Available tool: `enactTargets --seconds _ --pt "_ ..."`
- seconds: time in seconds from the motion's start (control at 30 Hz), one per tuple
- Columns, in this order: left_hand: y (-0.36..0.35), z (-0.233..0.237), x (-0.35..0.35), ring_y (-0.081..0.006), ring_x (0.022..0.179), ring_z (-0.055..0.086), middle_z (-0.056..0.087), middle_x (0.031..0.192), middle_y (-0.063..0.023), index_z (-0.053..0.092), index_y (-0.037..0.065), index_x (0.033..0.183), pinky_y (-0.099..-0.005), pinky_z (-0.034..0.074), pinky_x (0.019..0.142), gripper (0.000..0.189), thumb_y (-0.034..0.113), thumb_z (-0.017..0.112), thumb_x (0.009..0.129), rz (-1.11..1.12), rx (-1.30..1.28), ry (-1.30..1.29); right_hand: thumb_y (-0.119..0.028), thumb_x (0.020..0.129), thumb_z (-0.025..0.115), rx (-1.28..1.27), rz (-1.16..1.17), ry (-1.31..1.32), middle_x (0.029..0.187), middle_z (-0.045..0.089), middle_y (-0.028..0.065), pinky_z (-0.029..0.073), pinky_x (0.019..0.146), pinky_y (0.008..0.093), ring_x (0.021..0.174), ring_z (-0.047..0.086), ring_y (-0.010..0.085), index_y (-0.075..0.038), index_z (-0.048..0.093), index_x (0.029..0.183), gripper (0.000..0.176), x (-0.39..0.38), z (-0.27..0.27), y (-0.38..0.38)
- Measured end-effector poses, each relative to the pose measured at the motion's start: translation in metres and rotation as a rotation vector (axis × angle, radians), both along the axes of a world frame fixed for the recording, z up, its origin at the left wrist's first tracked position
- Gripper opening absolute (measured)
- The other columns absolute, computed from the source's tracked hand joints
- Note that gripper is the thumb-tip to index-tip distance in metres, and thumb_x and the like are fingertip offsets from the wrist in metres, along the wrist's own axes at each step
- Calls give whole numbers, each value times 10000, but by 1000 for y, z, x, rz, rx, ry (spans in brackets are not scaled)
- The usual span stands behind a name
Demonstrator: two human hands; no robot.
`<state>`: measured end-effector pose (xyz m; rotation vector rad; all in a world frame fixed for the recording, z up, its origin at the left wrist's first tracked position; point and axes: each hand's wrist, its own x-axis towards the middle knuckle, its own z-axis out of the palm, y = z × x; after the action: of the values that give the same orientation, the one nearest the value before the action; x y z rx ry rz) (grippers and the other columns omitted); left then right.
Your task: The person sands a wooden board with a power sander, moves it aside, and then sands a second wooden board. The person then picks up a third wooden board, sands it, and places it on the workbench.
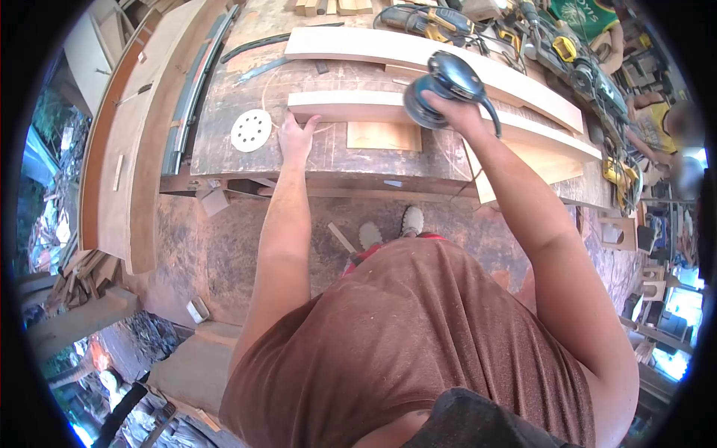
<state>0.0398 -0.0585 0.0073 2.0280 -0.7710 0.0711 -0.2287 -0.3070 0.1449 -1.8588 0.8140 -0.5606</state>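
My right hand (457, 113) grips a dark blue random orbital sander (452, 78), whose cord curves down past my wrist. The sander is tilted, its round pad overlapping the near wooden board (343, 106) in this view. With my left hand (297, 138) I hold the left end of that board, thumb along its front face and the other fingers partly hidden at its end. The pale board stands on its edge across the workbench (321, 160). Left of my hand lies a white sanding disc (251, 130) with a ring of holes.
Behind is a second long board (351, 46). A flat wooden piece (385, 136) lies under the near board. Power tools (433, 22) crowd the back right. Long wooden panels (142, 127) stand at left. Two people are at right, one wearing a yellow top (651, 127).
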Motion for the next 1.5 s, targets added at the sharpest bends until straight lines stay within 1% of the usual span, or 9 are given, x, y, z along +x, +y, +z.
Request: enactTargets --seconds 0.23,0.43,0.67,0.73,0.8,0.93,1.17,1.33,1.5 --pt "-3 -11 3 -479 1002 635 684 1048 -291 565 -49 1248 -527 491 894 768 532 788 798 53 64 -12 -349 794 860 -10 -31 -43 1163 707 115 534 942 330 1064 664 193 -26 672 1211 560 -15 7 -10" --pt "-2 -8 2 -459 1074 615 671 1107 -293 523 -64 1338 -505 465 956 857 557 769 801 68 110 -12 -473 770 844 -20 124 73 1224 695 133 524 988 339 1141 660 215 -83 669 1257 648 52 6 33" --pt "-1 2 -1 -447 1098 614 668 1129 -294 498 -95 1337 -505 433 991 842 518 757 821 55 183 8 -506 778 815 35 348 28 1186 717 128 542 935 330 1078 689 208 -87 682 1245 641 142 11 88" --pt "-1 0 2 -429 1082 627 688 1111 -254 506 -49 1344 -507 448 958 775 461 764 820 42 151 37 -498 778 816 54 373 42 1170 725 124 547 915 327 1059 696 201 -89 692 1227 620 166 8 102" --pt "-2 1 3 -418 1075 636 697 1107 -233 535 -14 1329 -512 455 945 723 439 768 816 23 77 14 -372 858 788 247 484 -129 1137 722 117 540 900 305 1047 678 165 -48 691 1195 477 191 -8 110" --pt "1 9 -2 -400 1066 655 713 1120 -189 625 71 1261 -526 472 923 579 404 771 810 -25 24 -27 -340 874 770 172 491 -1 1104 736 89 542 863 291 992 685 128 -57 711 1147 398 207 8 128" --pt "-1 11 -2 -406 1078 647 708 1108 -215 628 43 1266 -510 472 940 605 424 765 817 0 33 74 -350 856 796 240 453 -121 1134 729 102 549 890 302 1011 687 144 -32 697 1176 462 190 -13 105" --pt "-2 -5 3 -455 1078 625 679 1098 -295 562 -31 1298 -507 474 948 736 463 789 801 51 108 12 -494 798 800 24 324 6 1142 732 121 543 901 315 1047 697 201 -98 708 1203 574 134 11 84" --pt "-2 -1 2 -455 1045 636 692 1074 -266 568 -7 1290 -520 481 926 758 513 795 789 20 80 13 -501 803 798 28 253 66 1172 719 135 536 940 328 1085 685 212 -90 679 1251 620 85 15 53"
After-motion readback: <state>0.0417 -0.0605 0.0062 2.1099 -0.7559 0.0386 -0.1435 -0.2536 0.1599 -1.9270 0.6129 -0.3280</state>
